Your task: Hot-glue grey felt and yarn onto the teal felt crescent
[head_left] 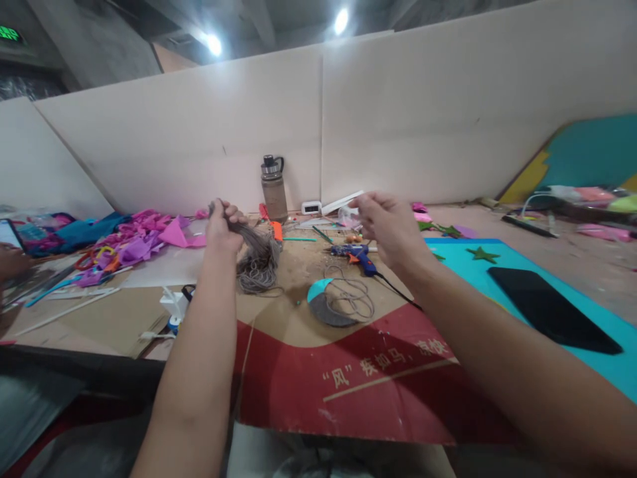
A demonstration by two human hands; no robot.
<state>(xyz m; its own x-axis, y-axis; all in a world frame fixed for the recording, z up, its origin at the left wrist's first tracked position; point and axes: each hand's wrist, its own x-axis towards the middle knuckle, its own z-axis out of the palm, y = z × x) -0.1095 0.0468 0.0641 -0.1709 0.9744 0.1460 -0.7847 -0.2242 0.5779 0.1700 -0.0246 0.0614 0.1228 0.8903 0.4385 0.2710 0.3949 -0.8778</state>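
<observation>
My left hand (223, 224) is closed around the top of a hank of grey yarn (257, 259), whose looped lower end hangs down to the cardboard. Raised on the other side, my right hand (385, 222) has its fingers pinched together; whatever they may hold is too thin to make out. Between my arms lies a round disc (331, 312), part turquoise and part covered in grey, with loose loops of grey yarn (354, 297) over it. A blue glue gun (355, 254) rests just behind the disc, near my right wrist.
Red-and-tan cardboard (343, 398) covers the table's front. A bottle (273, 189) stands at the back by a white partition (199, 133). Right, a black phone (552, 309) lies on a blue board (468, 249). Pink and purple scraps (142, 242) pile left, near another person's hand (12, 259).
</observation>
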